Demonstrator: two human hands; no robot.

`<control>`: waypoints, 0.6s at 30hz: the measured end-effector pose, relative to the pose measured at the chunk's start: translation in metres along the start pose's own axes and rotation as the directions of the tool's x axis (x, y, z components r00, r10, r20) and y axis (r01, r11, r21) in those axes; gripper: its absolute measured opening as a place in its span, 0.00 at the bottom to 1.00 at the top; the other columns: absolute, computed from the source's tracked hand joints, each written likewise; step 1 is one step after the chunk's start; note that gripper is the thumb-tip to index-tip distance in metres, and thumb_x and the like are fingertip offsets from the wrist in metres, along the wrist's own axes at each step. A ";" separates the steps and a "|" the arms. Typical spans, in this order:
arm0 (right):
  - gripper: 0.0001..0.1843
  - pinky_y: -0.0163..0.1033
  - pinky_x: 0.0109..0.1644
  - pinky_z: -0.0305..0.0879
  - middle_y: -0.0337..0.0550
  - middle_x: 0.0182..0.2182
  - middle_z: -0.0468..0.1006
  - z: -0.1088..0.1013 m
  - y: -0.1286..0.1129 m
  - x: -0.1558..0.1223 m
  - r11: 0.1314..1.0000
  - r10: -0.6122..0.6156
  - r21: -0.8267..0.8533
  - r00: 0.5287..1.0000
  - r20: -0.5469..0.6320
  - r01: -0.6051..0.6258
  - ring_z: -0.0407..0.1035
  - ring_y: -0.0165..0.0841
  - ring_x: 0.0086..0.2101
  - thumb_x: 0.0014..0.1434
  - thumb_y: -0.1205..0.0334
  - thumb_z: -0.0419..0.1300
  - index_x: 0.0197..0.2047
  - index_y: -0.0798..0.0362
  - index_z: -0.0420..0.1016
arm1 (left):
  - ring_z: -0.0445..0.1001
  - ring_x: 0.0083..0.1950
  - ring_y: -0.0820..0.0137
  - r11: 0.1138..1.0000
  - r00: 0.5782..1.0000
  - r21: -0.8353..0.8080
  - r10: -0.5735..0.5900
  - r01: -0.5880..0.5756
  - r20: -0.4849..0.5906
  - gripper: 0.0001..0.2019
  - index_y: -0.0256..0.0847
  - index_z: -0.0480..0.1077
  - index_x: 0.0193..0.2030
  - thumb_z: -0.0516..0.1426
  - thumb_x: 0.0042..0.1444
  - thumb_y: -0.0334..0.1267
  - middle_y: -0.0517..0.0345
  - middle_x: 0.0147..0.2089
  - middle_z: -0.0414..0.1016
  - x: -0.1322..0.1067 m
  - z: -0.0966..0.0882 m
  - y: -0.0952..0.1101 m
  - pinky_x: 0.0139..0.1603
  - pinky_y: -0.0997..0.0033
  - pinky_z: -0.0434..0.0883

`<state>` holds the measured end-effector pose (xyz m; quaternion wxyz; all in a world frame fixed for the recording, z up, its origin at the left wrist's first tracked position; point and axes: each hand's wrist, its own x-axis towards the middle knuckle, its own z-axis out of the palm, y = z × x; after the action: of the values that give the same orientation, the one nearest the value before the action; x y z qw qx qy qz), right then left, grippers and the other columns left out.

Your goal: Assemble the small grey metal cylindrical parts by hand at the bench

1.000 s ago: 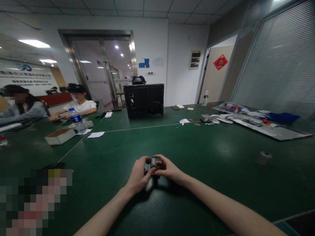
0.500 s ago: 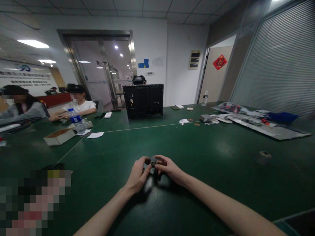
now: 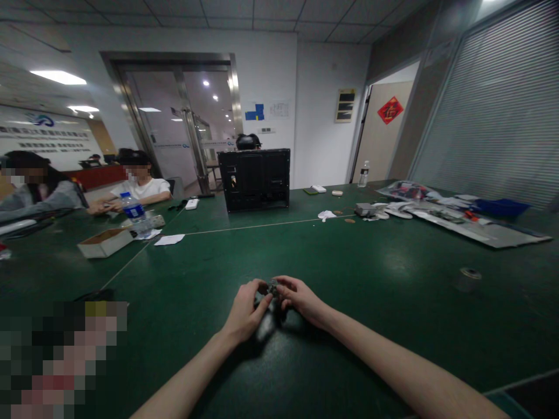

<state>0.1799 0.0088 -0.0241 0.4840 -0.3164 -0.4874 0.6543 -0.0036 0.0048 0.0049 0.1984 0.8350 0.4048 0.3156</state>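
Between my two hands is a small dark grey metal-looking part (image 3: 272, 287), too small and too covered by fingers for me to name its kind. My left hand (image 3: 248, 308) grips it from the left, thumb at its near side and fingers curled behind. From the right, my right hand (image 3: 300, 298) pinches it with thumb and bent fingers. Both hands are close over the green table top (image 3: 209, 262), and a shadow falls below them.
An open cardboard box (image 3: 105, 243), a water bottle (image 3: 133, 210) and white paper (image 3: 169, 240) lie to the left. A black monitor-like panel (image 3: 255, 180) stands ahead. A round can (image 3: 469, 279) and a cluttered board (image 3: 476, 227) are on the right. Co-workers (image 3: 142, 183) sit at the far left.
The fingers of my right hand have shifted slightly around the small grey part, and my left thumb has moved a little to the right. Everything else stays put.
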 end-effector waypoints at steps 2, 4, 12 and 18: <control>0.26 0.29 0.28 0.65 0.42 0.33 0.72 -0.001 0.001 0.000 1.000 -0.004 -0.008 1.000 0.004 0.004 0.67 0.25 0.28 0.49 0.52 0.66 0.48 0.57 0.69 | 0.70 0.44 0.61 1.000 1.000 0.004 0.005 -0.005 -0.009 0.11 0.40 0.67 0.42 0.50 0.61 0.44 0.51 0.42 0.73 0.000 0.000 0.000 0.47 0.60 0.66; 0.26 0.29 0.28 0.65 0.42 0.34 0.72 -0.002 0.001 0.001 1.000 -0.001 -0.015 1.000 0.003 0.001 0.67 0.25 0.28 0.49 0.52 0.66 0.48 0.56 0.69 | 0.70 0.44 0.61 1.000 1.000 0.005 0.004 -0.004 -0.021 0.11 0.40 0.67 0.43 0.51 0.61 0.44 0.51 0.41 0.73 0.000 0.001 0.000 0.46 0.60 0.66; 0.31 0.29 0.29 0.65 0.45 0.41 0.73 -0.001 -0.004 -0.003 1.000 -0.002 -0.001 0.999 0.037 0.002 0.68 0.27 0.33 0.46 0.56 0.68 0.53 0.51 0.67 | 0.70 0.44 0.61 1.000 0.999 0.016 0.027 -0.026 -0.031 0.10 0.39 0.67 0.45 0.53 0.59 0.40 0.50 0.43 0.73 -0.001 0.001 0.000 0.47 0.60 0.66; 0.35 0.30 0.30 0.64 0.43 0.39 0.73 -0.001 -0.006 -0.005 1.000 -0.009 -0.008 0.998 0.057 0.010 0.67 0.28 0.32 0.45 0.59 0.69 0.57 0.50 0.63 | 0.70 0.45 0.61 0.999 0.999 0.020 0.034 -0.034 -0.024 0.11 0.40 0.66 0.47 0.54 0.57 0.36 0.50 0.45 0.73 -0.001 0.002 0.000 0.47 0.61 0.66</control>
<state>0.1841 0.0050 -0.0186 0.4718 -0.2973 -0.5052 0.6586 -0.0031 0.0042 0.0031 0.1797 0.8397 0.3961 0.3251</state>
